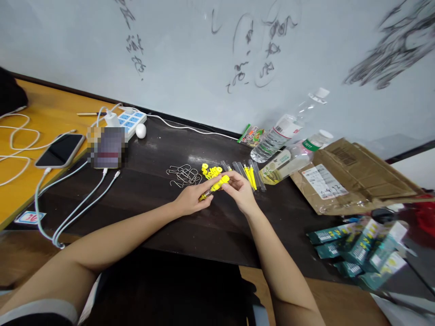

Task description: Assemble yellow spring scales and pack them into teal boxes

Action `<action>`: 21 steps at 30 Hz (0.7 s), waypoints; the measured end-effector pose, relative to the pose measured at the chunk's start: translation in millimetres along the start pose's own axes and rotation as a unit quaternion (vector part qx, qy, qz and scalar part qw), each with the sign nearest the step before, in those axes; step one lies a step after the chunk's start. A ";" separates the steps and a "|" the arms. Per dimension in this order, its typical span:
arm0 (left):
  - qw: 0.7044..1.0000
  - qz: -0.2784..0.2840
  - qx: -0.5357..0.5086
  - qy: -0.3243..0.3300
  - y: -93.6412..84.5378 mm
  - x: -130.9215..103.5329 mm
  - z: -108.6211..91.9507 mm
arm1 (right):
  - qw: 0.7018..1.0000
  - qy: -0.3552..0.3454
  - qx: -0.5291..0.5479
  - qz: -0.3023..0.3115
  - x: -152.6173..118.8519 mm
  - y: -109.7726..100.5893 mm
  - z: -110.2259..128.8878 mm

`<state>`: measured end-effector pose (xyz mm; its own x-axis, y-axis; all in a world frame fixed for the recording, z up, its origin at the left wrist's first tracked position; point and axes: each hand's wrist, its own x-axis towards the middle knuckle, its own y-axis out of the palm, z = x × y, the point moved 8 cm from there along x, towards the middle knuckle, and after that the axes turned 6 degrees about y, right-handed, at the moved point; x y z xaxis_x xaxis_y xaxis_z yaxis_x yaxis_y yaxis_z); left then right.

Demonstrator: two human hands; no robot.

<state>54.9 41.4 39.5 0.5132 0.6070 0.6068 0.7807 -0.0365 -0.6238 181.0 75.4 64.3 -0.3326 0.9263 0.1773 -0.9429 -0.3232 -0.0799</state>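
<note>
My left hand (192, 199) is closed around a slim clear tube (205, 195) with something yellow in it. At its upper end my right hand (242, 192) pinches a small yellow plastic piece (222, 182); whether the piece and tube are joined I cannot tell. Just beyond my fingers lies a little heap of yellow plastic pieces (211, 171), partly hidden by my hands. A tangle of bent metal wire hooks (185, 175) rests left of the heap. Behind my right hand several clear tubes (239, 169) lie side by side, with yellow rods (250, 176) among them.
Two plastic bottles, one clear (276, 138) and one green-labelled (288, 158), stand right of the tubes. Further right are a cardboard parcel (340, 176) and several green boxes (363, 244). A power strip (132, 122), phone (60, 151) and white cables (81, 203) occupy the left.
</note>
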 end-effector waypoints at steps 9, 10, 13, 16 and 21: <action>0.999 -0.010 -0.013 0.041 -1.3 0.5 -5.6 | 0.999 -0.004 0.012 0.033 2.6 1.1 -2.2; 0.999 -0.011 -0.012 0.043 -1.1 0.1 -5.4 | 0.999 -0.004 0.009 0.032 2.3 0.9 -2.0; 0.999 -0.010 -0.006 0.037 0.0 -0.9 -3.9 | 1.000 -0.005 0.007 0.029 1.5 1.4 -1.2; 1.000 -0.004 -0.004 0.027 1.5 -0.9 -2.6 | 0.999 -0.001 0.008 0.033 1.2 3.4 -1.7; 1.000 -0.001 -0.026 0.003 0.9 0.8 -1.0 | 0.999 0.009 0.011 0.030 0.3 4.6 -2.7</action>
<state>56.4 41.0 39.8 0.5143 0.6018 0.6110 0.7989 -0.0772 -0.5964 176.7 74.7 61.4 -0.3883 0.9082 0.1561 -0.9215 -0.3821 -0.0688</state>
